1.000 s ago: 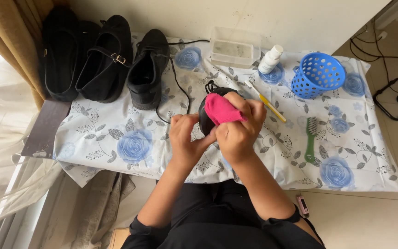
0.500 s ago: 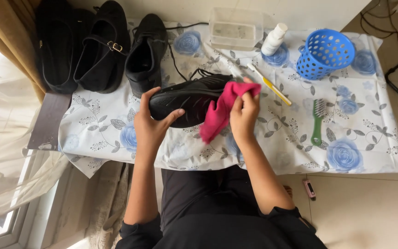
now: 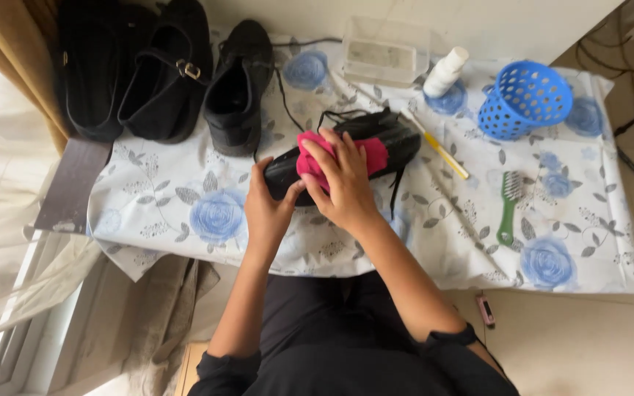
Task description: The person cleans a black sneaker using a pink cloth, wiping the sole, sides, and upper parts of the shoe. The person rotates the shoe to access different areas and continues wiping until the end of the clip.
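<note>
Her left hand (image 3: 271,213) gripped the black shoe (image 3: 354,150) by its toe above the floral cloth (image 3: 207,213), while the right hand (image 3: 340,183) pressed a pink rag (image 3: 372,155) against it

A single head-worn camera looks steeply down from above the person, facing forward over the lap toward the wall at the top of the frame. It sits near: the forearms rise from the bottom centre, and the flowered cloth (image 3: 185,220) fills the middle.
</note>
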